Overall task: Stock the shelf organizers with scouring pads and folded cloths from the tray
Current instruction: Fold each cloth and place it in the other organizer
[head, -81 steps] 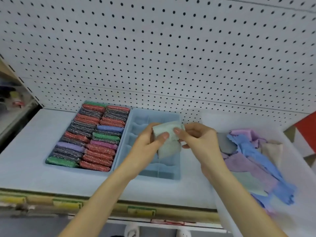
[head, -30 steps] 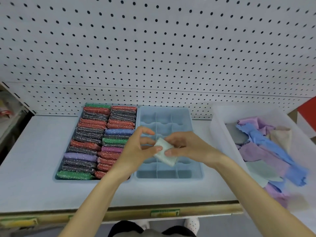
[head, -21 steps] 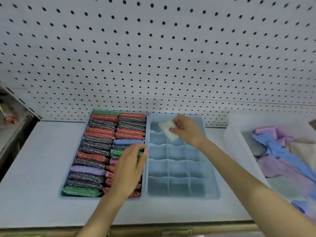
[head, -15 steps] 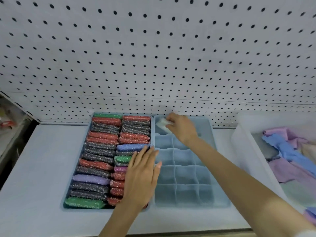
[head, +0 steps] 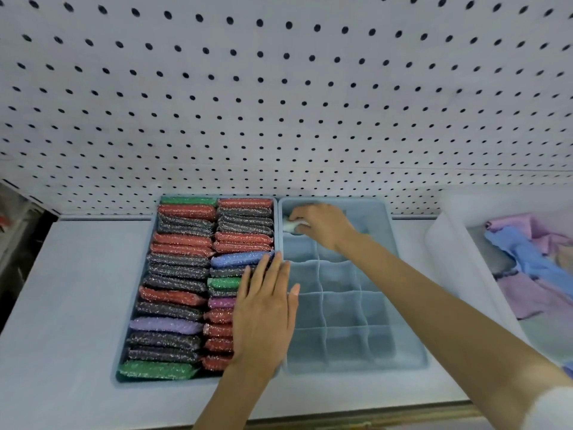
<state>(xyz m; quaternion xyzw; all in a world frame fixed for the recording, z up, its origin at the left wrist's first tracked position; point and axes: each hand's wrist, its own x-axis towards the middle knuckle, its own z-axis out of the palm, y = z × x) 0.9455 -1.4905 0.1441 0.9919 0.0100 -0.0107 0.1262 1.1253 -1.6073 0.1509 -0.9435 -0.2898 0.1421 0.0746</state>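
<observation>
White pegboard (head: 279,88) backs a pale shelf (head: 71,290) that carries two blue organizers side by side. The near-left one is packed with glittery scouring pads (head: 179,268) in two rows. The divided organizer (head: 356,369) beside it looks bare in every compartment that shows.

The folded cloth (head: 291,225) sits at that organizer's far-left corner compartment, under the right hand (head: 322,225), whose fingers curl over it and pinch it down into the slot. The left hand (head: 266,308) lies flat with fingers straight, resting on the pads and across the seam between the two organizers, holding nothing.

The cloth is likely very light, soft and limp. It will probably spring open or slump once let go, so it is best held across the folded edges, squeezed into a compact bundle, and pushed in fold-first. It should not slip or break, though a loose corner could catch on a divider.

Most of the cloth is hidden by the fingers, so whether it has reached the compartment floor cannot be told. The forearm covers several compartments. A clear tray (head: 446,243) at the right, holding loose cloths (head: 527,259), is cut off by the frame edge, and how many remain is unclear.
</observation>
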